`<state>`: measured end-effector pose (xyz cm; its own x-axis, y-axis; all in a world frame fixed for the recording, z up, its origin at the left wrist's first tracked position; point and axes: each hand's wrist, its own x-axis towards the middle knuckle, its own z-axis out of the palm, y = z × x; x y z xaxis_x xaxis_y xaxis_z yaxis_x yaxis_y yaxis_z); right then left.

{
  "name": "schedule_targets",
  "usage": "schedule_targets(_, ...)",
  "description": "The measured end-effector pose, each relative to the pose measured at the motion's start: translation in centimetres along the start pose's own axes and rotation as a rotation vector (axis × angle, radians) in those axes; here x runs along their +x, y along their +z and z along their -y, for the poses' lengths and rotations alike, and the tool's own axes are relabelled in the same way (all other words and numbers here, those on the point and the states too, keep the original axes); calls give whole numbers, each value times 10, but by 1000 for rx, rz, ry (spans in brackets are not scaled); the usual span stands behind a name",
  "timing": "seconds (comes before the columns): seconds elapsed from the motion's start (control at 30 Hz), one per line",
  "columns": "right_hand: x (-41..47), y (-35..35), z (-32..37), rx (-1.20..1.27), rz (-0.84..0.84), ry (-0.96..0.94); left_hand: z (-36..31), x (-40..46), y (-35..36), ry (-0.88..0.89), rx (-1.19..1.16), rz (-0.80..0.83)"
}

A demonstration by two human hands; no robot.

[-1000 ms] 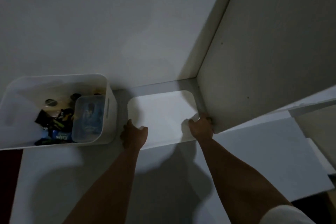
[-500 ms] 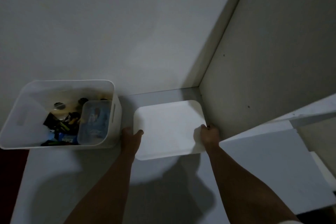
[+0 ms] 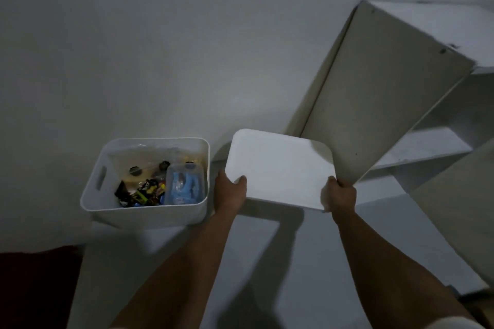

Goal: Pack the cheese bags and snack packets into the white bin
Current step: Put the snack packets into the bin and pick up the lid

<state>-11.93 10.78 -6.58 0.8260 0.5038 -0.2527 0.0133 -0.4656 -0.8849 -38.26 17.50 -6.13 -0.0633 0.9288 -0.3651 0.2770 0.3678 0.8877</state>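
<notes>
With snack packets point(image 3: 145, 192) already inside the open white bin point(image 3: 149, 211), a person's left hand point(image 3: 230, 192) and right hand point(image 3: 340, 195) grip its flat white lid point(image 3: 280, 168), apparently for closing.

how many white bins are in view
1: the white bin stands left on the white surface, holding snack packets. Both hands hold a flat white lid beside it; nothing else looks like a bin.
</notes>
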Motion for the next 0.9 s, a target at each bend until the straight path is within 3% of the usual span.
schedule_targets(0.2,-45,13,45,131,58,-75,-55,-5,-76,243,-17,-33)
schedule_targets(0.53,-113,140,79,98,386,-75,-34,8,-231,215,11,-289)
schedule_targets(0.9,-188,237,55,-112,477,-186,49,49,-310,103,44,-453)
